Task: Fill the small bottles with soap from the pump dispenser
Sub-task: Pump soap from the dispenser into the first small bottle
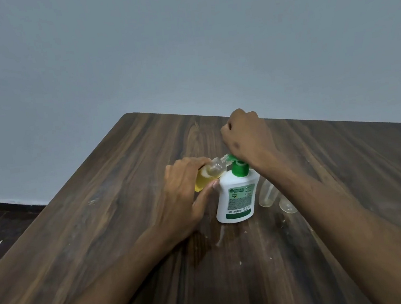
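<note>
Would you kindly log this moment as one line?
left hand: holds small bottle at spout | right hand: on pump dispenser | bottle: part full

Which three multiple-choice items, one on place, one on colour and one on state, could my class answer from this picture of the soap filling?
1. Where are the two clear bottles?
A. Beside the dispenser, partly behind the right forearm
B. On the floor
C. In the left hand

2. What colour is the pump on the white dispenser?
A. Red
B. Green
C. Black

3. How is the bottle in the left hand held?
A. Upright on the table
C. Upside down
B. Tilted, mouth at the pump's spout

Answers: 1 A, they stand on the table right of the dispenser. 2 B, pump and collar are green. 3 B, its neck leans to the spout while the right hand rests on the pump.
</note>
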Demonstrator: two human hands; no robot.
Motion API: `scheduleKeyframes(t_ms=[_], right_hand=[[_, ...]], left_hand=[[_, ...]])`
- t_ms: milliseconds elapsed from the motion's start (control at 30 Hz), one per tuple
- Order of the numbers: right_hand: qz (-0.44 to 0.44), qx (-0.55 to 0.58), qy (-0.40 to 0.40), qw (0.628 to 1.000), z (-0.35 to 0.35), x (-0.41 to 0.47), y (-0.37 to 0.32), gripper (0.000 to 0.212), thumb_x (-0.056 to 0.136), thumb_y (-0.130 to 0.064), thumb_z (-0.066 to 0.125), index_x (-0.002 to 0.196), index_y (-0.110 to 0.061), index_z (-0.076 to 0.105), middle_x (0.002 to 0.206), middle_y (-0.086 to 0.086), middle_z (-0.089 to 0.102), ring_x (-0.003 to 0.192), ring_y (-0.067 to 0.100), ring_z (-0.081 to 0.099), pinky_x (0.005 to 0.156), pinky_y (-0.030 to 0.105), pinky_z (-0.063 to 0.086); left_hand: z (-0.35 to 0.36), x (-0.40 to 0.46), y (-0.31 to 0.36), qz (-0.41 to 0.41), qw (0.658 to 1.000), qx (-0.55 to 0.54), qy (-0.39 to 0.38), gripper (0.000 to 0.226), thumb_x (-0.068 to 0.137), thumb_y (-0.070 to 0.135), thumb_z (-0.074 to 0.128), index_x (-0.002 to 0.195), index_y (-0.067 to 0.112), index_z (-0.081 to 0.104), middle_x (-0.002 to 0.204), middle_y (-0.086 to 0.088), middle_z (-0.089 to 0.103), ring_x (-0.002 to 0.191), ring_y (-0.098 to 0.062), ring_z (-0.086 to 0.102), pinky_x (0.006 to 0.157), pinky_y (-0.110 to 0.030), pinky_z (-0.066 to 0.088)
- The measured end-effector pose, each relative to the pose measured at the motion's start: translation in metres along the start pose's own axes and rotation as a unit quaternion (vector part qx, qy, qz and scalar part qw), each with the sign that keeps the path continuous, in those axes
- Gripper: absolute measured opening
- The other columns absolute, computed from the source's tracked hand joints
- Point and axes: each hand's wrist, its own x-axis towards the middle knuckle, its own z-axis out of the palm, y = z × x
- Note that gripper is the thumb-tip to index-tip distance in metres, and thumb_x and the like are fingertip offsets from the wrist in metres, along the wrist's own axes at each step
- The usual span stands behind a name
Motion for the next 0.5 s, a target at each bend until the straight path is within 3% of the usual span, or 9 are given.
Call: scheduleKeyframes(t_ms=[400,500], right_hand=[[0.004,0.001,0.024,1.0,-0.0001,0.0027,-0.0001,0.032,0.093,-0.017,0.044,0.062,-0.014,0.034,0.056,0.003,0.042,0.049,0.024,0.036,0.049,0.031,0.023],[0.02,0.017,-0.01,1.0,0.0075,0.0037,0.0047,0.028,0.088,-0.018,0.044,0.061,-0.014,0.038,0.056,0.004,0.049,0.05,0.026,0.041,0.05,0.029,0.029]], left_hand=[[0.0076,0.0038,-0.0048,0.009,0.998,-0.06,0.025,0.031,0.099,0.031,0.063,0.117,0.007,0.068,0.11,0.0,0.066,0.096,-0.015,0.058,0.08,-0.04,0.045],[0.0045,0.0034,-0.0072,0.014,0.998,-0.055,0.016,0.031,0.099,0.032,0.064,0.118,0.007,0.069,0.111,0.002,0.067,0.096,-0.018,0.06,0.081,-0.042,0.045]])
